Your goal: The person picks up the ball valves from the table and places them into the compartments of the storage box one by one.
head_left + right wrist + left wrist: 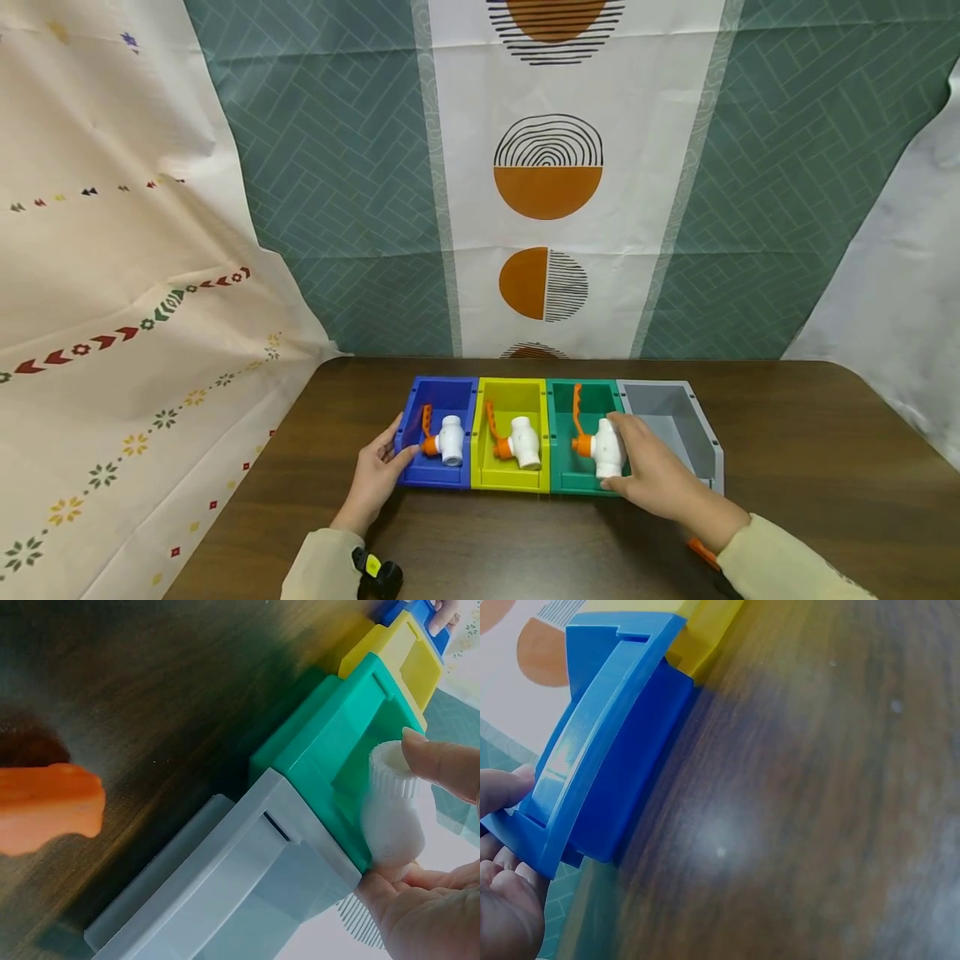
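Observation:
My right hand (652,467) pinches a white plastic ball valve (608,450) with an orange lever handle, at the green bin (558,479). In the right wrist view, thumb and fingers hold the white valve body (394,817) at its two ends, ribbed end toward the thumb. My left hand (378,471) grips the front left corner of the blue bin (435,477), thumb on the rim and fingers curled below it. A similar valve (452,440) sits in the blue bin, and another (524,443) in the yellow bin (512,481).
A grey bin (708,442) adjoins the green one at the right end of the row. An orange piece (703,553), partly hidden by my right forearm, lies on the brown wooden table (510,550). Patterned cloth (360,208) hangs behind the table.

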